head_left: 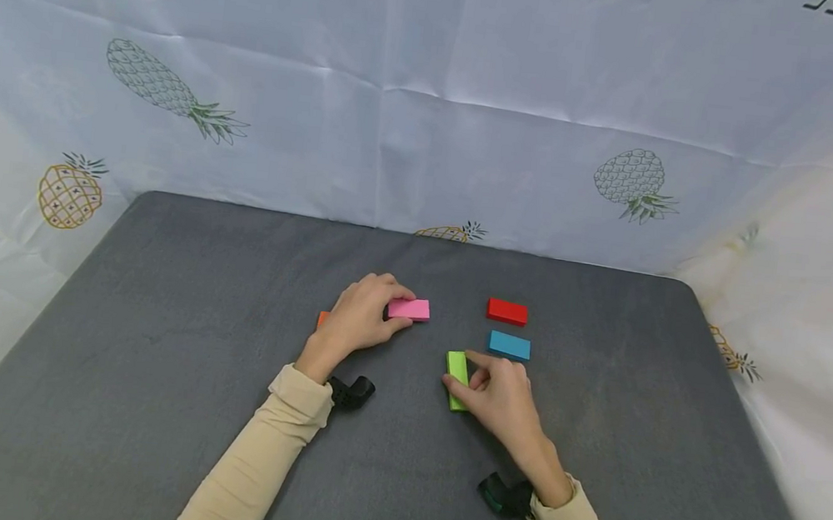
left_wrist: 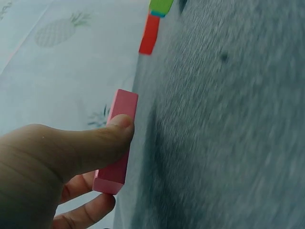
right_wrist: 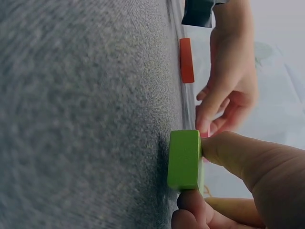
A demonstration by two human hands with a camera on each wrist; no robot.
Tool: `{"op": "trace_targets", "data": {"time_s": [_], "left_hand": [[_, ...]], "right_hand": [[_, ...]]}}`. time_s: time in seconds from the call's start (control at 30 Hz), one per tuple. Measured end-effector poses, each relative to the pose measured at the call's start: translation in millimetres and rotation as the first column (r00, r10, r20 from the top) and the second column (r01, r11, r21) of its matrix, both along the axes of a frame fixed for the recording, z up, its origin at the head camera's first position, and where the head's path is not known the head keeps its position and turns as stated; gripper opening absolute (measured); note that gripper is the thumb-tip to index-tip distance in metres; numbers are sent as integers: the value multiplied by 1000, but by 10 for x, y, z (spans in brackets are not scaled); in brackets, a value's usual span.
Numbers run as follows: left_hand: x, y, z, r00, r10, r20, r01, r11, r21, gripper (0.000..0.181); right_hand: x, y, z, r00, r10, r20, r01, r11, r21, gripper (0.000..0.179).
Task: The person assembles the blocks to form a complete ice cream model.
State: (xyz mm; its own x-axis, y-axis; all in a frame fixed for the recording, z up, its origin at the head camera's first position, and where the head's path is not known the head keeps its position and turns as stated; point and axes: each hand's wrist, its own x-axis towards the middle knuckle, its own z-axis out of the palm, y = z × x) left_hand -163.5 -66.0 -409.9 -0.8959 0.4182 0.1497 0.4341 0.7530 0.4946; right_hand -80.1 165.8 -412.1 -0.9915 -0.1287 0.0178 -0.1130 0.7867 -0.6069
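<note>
A pink block (head_left: 410,310) is pinched between the thumb and fingers of my left hand (head_left: 363,315); the left wrist view shows the thumb across its side. My right hand (head_left: 500,394) pinches a green block (head_left: 456,378) by its edges, thumb on one side and fingers on another. Just beyond the right hand lies a blue block (head_left: 509,345), and behind that a red block (head_left: 507,311). An orange block (head_left: 323,318) lies to the left, mostly hidden behind my left hand in the head view, but seen whole as an orange block (right_wrist: 187,60) in the right wrist view.
A dark grey cloth-covered table (head_left: 190,339) spreads beneath both hands. Behind it hangs a pale curtain (head_left: 308,132) printed with pineapples. Each wrist carries a dark camera mount, such as the left wrist's mount (head_left: 353,393).
</note>
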Motion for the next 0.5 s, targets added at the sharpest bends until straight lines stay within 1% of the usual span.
{"op": "trace_targets", "data": {"time_s": [0.27, 0.5], "left_hand": [[45, 119, 10, 999, -34, -33, 34, 999, 11, 33], [85, 203, -26, 997, -76, -22, 76, 997, 10, 35]], "right_hand": [[14, -17, -15, 1000, 12, -25, -12, 1000, -6, 43], [36, -60, -39, 1000, 17, -18, -17, 1000, -17, 43]]}}
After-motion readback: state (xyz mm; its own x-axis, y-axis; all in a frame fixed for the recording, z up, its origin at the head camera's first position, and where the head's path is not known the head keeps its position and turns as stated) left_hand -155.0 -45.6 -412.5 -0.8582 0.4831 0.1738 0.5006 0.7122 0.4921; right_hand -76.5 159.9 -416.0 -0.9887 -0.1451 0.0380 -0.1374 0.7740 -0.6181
